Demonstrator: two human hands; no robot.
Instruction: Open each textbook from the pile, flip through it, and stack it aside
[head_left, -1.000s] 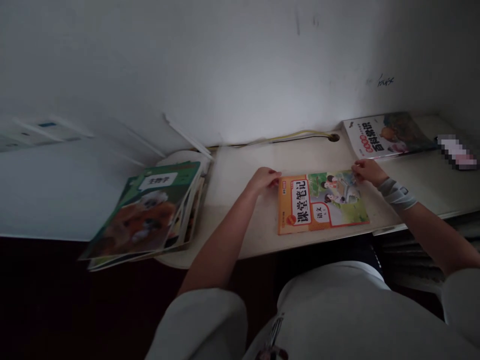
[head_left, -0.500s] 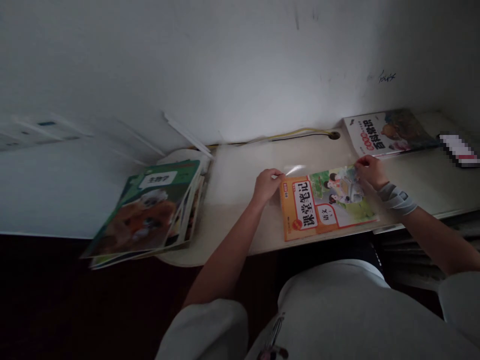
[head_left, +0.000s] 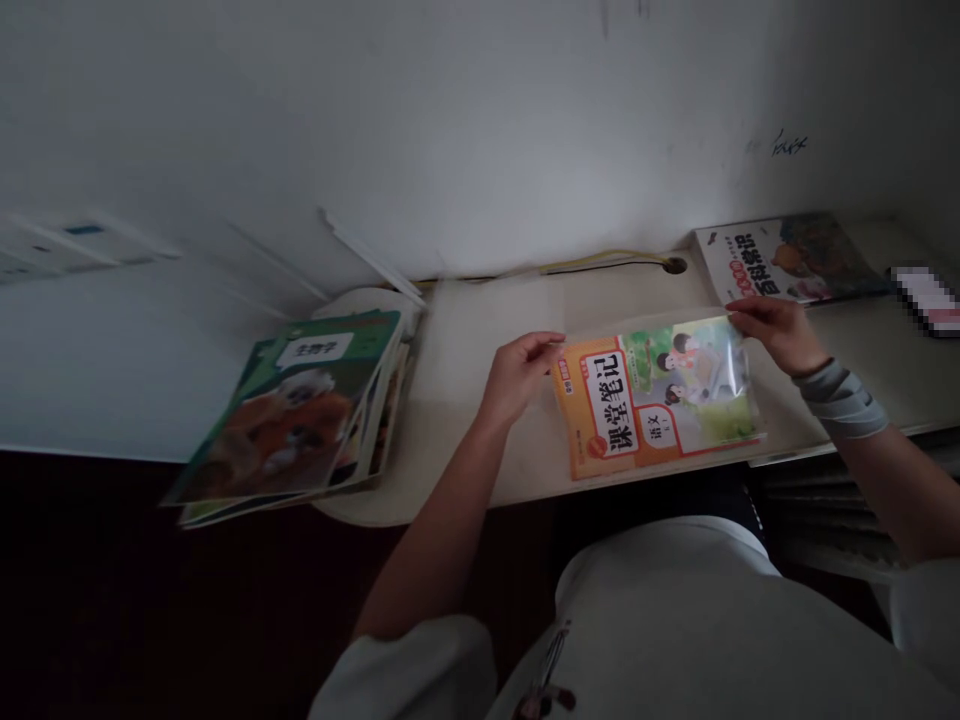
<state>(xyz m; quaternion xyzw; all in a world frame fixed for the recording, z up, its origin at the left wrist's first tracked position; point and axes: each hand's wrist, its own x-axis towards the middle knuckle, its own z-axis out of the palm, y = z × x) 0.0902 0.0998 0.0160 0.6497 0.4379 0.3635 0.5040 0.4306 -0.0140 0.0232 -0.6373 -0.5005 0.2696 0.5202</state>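
Note:
An orange and green book [head_left: 660, 395] in a clear, shiny cover lies near the front edge of the white desk, its title turned sideways. My left hand [head_left: 521, 375] is closed at the book's upper left corner, thumb and fingers pinching there. At the upper right corner my right hand [head_left: 776, 330], with a grey wrap round the wrist, has its fingers closed on the cover's edge. Light glints off the plastic on the right part of the book.
On the desk's left end a stack of books [head_left: 300, 420] overhangs the edge. Another book [head_left: 795, 260] lies at the back right, beside a blurred phone [head_left: 926, 300]. A yellow cable [head_left: 600, 262] runs along the wall to a hole.
My right hand has shifted right and turned, with its fingers now pointing left. My left hand has moved slightly left, its fingers more extended. The glare has moved onto the book's right part.

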